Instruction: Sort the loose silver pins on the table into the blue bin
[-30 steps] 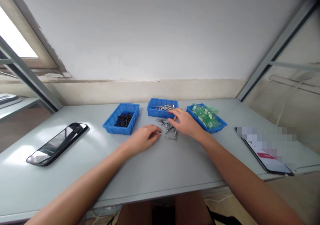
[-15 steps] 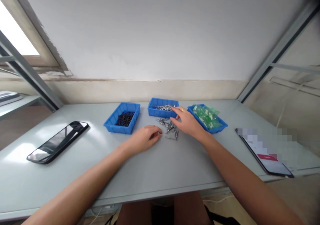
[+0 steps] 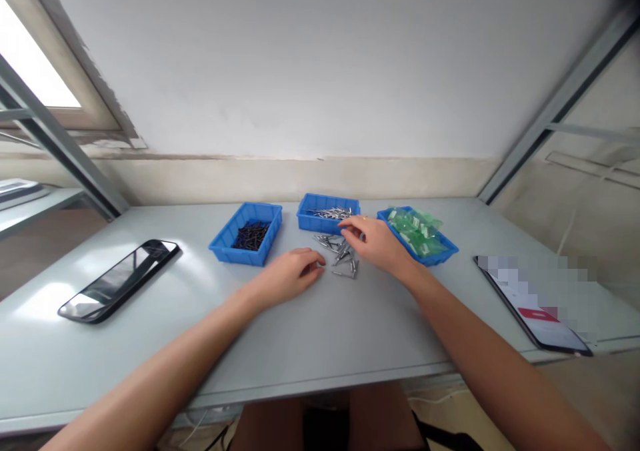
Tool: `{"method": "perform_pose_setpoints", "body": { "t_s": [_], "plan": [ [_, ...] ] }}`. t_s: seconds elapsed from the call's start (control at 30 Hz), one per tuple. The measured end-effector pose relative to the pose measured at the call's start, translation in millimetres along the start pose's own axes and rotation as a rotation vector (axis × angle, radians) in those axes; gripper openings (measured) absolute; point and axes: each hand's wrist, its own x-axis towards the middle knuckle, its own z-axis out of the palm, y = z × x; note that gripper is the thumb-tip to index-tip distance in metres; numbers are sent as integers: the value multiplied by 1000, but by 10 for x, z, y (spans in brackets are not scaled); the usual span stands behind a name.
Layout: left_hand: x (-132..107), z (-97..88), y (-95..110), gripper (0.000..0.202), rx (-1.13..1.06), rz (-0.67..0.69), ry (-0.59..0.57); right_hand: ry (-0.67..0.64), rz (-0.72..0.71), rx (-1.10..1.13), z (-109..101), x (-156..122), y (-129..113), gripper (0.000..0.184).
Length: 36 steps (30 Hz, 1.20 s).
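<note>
A loose pile of slim silver metal fasteners (image 3: pixel 343 257) lies on the table between my hands; their exact kind is too small to tell. My left hand (image 3: pixel 287 274) rests just left of the pile, fingers loosely curled with a gap to the thumb and nothing visible in it. Over the pile's right side is my right hand (image 3: pixel 375 241), thumb and fingers apart, with no piece seen between them. Its fingertips are by the front edge of the middle blue bin (image 3: pixel 320 224), which holds more thin silver pieces (image 3: pixel 333 213).
A left blue bin (image 3: pixel 240 256) holds black screws (image 3: pixel 251 236). Green plastic packets (image 3: pixel 417 231) fill the right blue bin (image 3: pixel 440 259). A dark phone (image 3: pixel 120 281) lies at left, a lit tablet-like screen (image 3: pixel 540 314) at right. Metal frame posts (image 3: pixel 545 104) and a wall border the table.
My right hand has drawn back slightly from the middle bin towards the pile. My left hand has barely moved. The whole view has shifted a little.
</note>
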Motion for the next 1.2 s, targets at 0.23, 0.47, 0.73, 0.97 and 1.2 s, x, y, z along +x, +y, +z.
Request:
{"method": "perform_pose_setpoints", "body": {
  "t_s": [0.23, 0.47, 0.73, 0.97, 1.2],
  "plan": [
    [6, -15, 15, 20, 14, -4, -9, -466, -76, 49, -23, -32, -54, 11],
    [11, -2, -1, 21, 27, 6, -8, -589, -127, 18, -9, -47, -22, 14],
    [10, -9, 21, 21, 5, 0, -3, -463, -185, 16, 29, -40, -66, 12],
    [8, -21, 48, 22, -72, -31, 55, -278, -120, 129, -8, -42, -133, 4],
    [14, -65, 130, 17, -175, -26, 53, -193, -50, 438, 49, -58, -223, 4]
  ]
}}
